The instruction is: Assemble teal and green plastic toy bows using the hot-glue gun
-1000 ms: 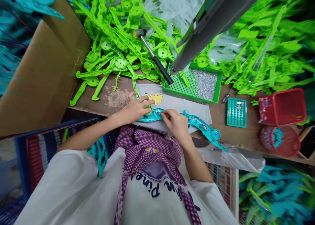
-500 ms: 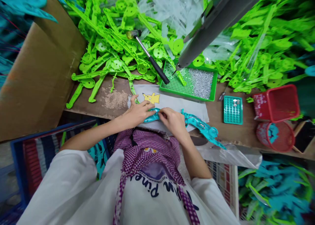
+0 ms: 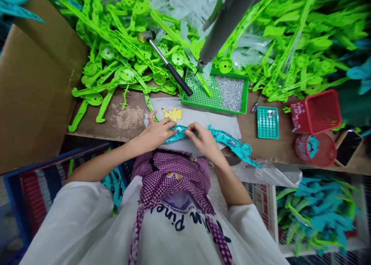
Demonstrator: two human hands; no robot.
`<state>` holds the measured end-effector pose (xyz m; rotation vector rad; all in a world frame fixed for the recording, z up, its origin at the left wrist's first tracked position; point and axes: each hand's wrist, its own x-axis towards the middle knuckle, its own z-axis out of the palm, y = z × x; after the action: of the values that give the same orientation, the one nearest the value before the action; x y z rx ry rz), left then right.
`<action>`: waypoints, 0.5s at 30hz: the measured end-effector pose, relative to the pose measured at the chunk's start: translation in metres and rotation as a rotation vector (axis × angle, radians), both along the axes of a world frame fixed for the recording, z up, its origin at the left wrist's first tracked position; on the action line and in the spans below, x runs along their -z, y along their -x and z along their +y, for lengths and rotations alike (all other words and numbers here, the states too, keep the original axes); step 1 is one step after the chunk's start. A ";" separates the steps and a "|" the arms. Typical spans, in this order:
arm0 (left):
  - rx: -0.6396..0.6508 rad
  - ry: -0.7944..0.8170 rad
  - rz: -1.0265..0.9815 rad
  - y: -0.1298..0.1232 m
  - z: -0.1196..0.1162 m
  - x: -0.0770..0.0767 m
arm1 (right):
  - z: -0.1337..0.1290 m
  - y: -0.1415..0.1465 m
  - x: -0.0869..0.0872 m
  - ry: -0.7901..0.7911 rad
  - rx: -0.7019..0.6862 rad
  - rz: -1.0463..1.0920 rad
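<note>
A long teal plastic part (image 3: 234, 144) lies across the grey cloth (image 3: 193, 111) at the table's front edge, its right end reaching past the edge. My left hand (image 3: 158, 133) is closed on the part's left end, fingers bent over it. My right hand (image 3: 201, 138) pinches at the part's middle, thumb and forefinger together; anything small between them is hidden. Just beyond my left hand, a green plastic part (image 3: 148, 102) rests partly on the cloth, by a yellow cartoon figure (image 3: 173, 113).
Behind the cloth stands a green tray (image 3: 214, 107) of small metal pieces, under a hanging grey tool (image 3: 214, 41). A hammer (image 3: 171, 68) lies on heaped green parts. Rightward are a teal tray (image 3: 268, 131), red baskets (image 3: 323, 112) and a phone (image 3: 348, 147). A cardboard box (image 3: 37, 91) stands left.
The view has shifted slightly, so the table things appear further left. My right hand has stayed at the teal part, its fingers slightly changed in pose. My left hand keeps its hold.
</note>
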<state>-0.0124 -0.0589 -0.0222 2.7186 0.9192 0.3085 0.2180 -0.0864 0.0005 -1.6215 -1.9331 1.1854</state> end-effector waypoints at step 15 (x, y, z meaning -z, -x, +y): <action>0.002 0.018 -0.017 -0.001 0.003 0.002 | -0.002 -0.020 0.006 -0.127 0.073 -0.409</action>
<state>-0.0116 -0.0562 -0.0247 2.6962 0.9101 0.3202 0.2380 -0.0887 -0.0057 -1.9620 -2.1111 0.7260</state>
